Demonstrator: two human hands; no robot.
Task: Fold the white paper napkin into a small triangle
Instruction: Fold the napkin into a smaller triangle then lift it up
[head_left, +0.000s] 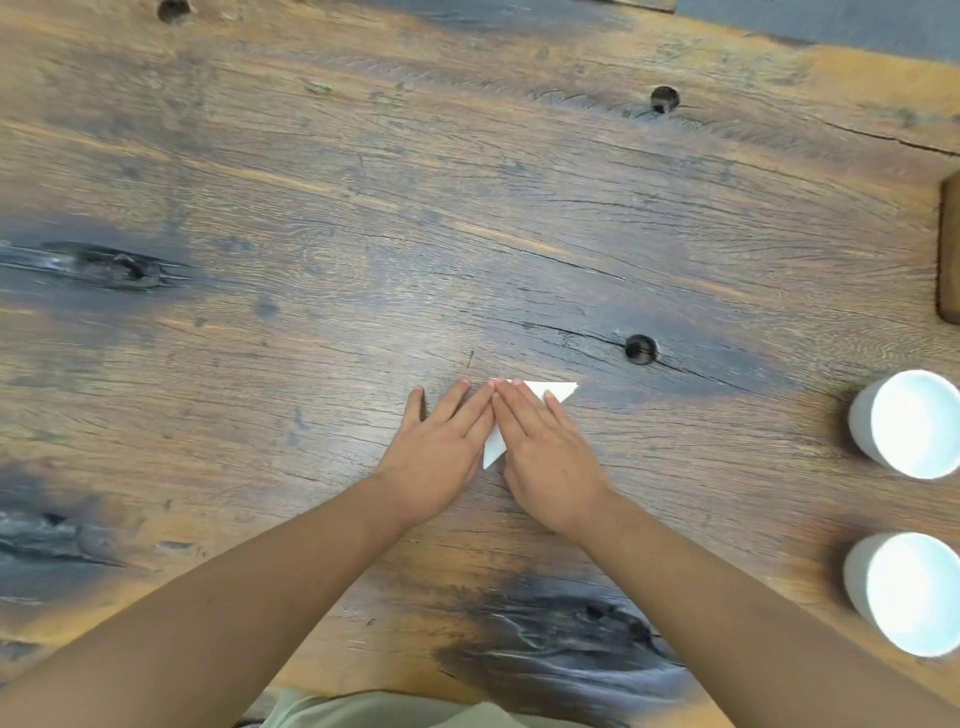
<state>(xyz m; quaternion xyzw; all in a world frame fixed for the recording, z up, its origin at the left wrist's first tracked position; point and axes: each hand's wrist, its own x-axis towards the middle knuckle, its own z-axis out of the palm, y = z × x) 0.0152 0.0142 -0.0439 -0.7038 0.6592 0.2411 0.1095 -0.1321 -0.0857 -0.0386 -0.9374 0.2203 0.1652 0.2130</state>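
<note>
The white paper napkin lies folded as a small triangle on the wooden table, near its middle. Most of it is covered by my hands; only a right-hand tip and a lower point at the gap between my hands show. My left hand lies flat, fingers straight, along the napkin's left edge. My right hand lies flat on top of the napkin, palm down. The fingertips of both hands meet at the napkin's upper left corner. Neither hand grips anything.
Two white cups stand at the right edge, one farther and one nearer. A brown wooden object pokes in at the far right. Dark knot holes dot the table.
</note>
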